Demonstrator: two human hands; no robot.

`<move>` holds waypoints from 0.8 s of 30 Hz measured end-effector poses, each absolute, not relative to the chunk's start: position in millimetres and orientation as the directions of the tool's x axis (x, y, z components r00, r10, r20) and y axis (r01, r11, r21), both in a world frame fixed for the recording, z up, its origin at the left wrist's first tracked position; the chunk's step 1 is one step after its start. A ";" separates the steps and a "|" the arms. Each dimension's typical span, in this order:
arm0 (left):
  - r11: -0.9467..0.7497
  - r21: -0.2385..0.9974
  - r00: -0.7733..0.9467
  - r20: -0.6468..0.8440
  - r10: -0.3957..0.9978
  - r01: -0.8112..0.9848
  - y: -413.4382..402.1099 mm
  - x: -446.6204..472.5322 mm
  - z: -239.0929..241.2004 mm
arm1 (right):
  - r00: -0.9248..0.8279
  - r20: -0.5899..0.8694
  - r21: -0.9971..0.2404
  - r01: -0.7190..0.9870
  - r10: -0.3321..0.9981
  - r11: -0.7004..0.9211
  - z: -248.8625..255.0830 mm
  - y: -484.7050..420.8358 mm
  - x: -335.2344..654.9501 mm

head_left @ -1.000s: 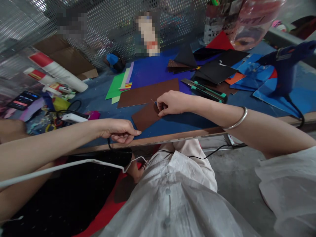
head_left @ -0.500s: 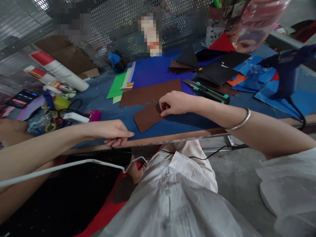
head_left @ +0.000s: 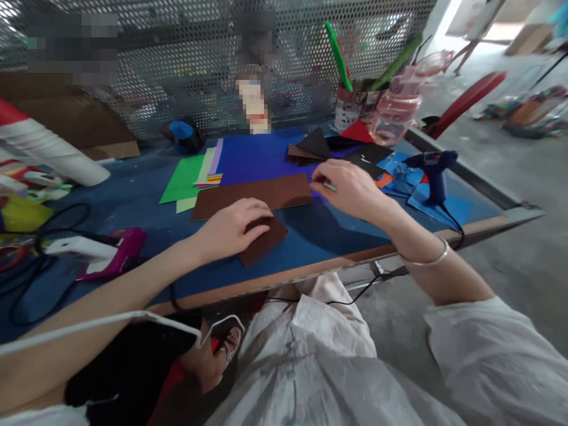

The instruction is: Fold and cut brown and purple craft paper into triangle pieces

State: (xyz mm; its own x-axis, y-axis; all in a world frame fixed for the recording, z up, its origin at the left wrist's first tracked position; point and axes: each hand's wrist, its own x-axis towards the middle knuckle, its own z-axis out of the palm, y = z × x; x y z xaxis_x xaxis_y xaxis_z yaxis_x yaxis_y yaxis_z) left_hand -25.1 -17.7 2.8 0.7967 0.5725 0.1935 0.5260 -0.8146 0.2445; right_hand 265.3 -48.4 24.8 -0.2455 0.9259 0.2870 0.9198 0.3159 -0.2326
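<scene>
My left hand (head_left: 239,228) lies over a small brown piece of card (head_left: 265,239), its fingers slightly bent and spread apart. Behind it, a longer brown strip (head_left: 252,193) rests on the blue table. My right hand (head_left: 352,186) is curled beyond the strip's right end, over the utility knife (head_left: 329,186). Only a bit of the knife's teal handle shows between thumb and fingers; the palm hides the rest.
A blue glue gun (head_left: 437,177) stands on blue scraps at right. Black sheets (head_left: 313,145), a pink bottle (head_left: 396,109) and a pen holder (head_left: 348,109) stand behind. Green sheets (head_left: 184,177) lie left, near a magenta-and-white tool (head_left: 110,254) with cords. Another person sits at lower left.
My left hand has moved from the table edge onto the small brown piece. My right hand has let go of that piece and moved right, onto the utility knife. The view has shifted right.
</scene>
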 end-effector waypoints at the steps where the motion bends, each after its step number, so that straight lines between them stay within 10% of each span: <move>1: -0.804 0.254 0.784 0.200 0.588 0.538 -14.4 -25.9 -0.5 | -0.149 0.295 -0.152 0.968 0.944 0.200 23.4 -55.1 275.0; 9: -0.697 0.366 0.680 0.199 0.705 0.616 -19.8 -21.6 -14.5 | 0.063 0.094 -0.061 0.996 0.994 -0.058 -3.7 -84.1 312.1; 17: -0.550 0.623 0.593 0.166 0.787 0.556 -22.2 -23.7 -25.2 | -0.106 0.267 -0.238 0.956 0.958 0.172 0.3 -129.1 299.2; 24: -0.713 0.521 0.669 0.317 0.673 0.470 -29.9 -26.8 -29.4 | -0.203 0.092 -0.355 0.908 0.975 0.222 2.4 -161.1 278.6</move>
